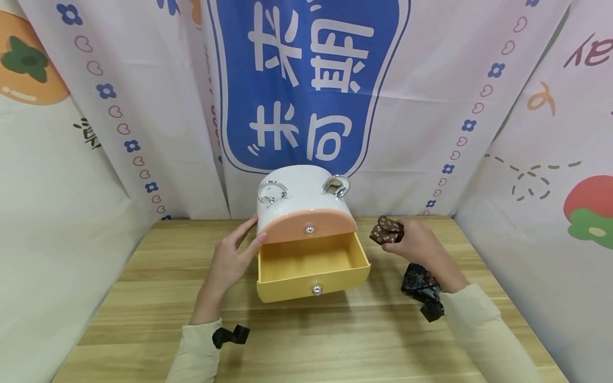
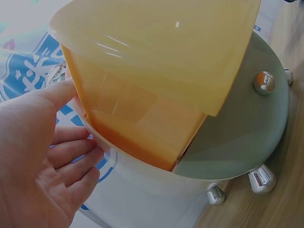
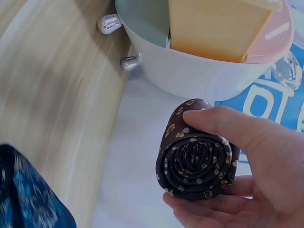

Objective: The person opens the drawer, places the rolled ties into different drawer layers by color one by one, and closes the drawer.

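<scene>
A small white drawer cabinet (image 1: 299,183) stands against the back cloth, its yellow drawer (image 1: 313,292) pulled out and bare inside. Above it the pink drawer (image 1: 287,227) is closed. My left hand (image 1: 232,260) rests against the cabinet's left side. In the left wrist view its thumb (image 2: 61,92) touches the front edge, with the other fingers loosely bent. To the right of the cabinet, my right hand (image 1: 416,242) holds a rolled brown flowered necktie (image 3: 194,156) between thumb and fingers, its spiral end showing. Beneath the right forearm lies a dark blue flowered rolled tie (image 1: 419,282).
The wooden table (image 1: 158,298) holds everything. Silver ring handles (image 1: 272,192) stick up on the cabinet's top front. A green lower drawer (image 2: 237,128) and silver feet (image 2: 262,179) show in the left wrist view. Printed cloth (image 1: 182,106) hangs behind and at both sides.
</scene>
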Motion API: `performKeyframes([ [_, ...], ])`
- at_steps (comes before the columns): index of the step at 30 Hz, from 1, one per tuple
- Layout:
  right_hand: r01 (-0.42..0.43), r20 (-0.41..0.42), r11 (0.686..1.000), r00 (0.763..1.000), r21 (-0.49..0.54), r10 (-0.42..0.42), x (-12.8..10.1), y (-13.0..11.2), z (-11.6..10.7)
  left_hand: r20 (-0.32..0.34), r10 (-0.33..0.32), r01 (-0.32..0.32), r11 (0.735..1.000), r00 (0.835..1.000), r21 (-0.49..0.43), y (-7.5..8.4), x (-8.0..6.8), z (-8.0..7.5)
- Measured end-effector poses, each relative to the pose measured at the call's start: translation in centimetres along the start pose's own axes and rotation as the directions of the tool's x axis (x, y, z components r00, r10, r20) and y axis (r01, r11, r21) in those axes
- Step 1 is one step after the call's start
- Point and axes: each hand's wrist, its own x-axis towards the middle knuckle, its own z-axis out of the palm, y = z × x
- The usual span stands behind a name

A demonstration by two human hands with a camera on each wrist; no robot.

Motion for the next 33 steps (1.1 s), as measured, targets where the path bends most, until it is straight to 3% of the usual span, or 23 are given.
performKeyframes([
  [9,0.095,0.045,0.995,0.995,-0.035,-0.094,-1.7,-0.8,-2.5,0.006,0.0,0.0,1.0,1.0,-0.006,0.2,0.0,0.1],
  [18,0.193,0.031,0.978,0.981,-0.072,-0.191,-2.7,-1.7,-4.6,0.001,0.002,-0.002,1.0,1.0,-0.006,0.2,0.0,0.0],
  [33,0.253,0.057,0.96,0.967,-0.123,-0.248,-3.5,-4.2,-6.5,0.007,-0.017,0.017,1.0,1.0,-0.005,0.3,0.0,0.0],
])
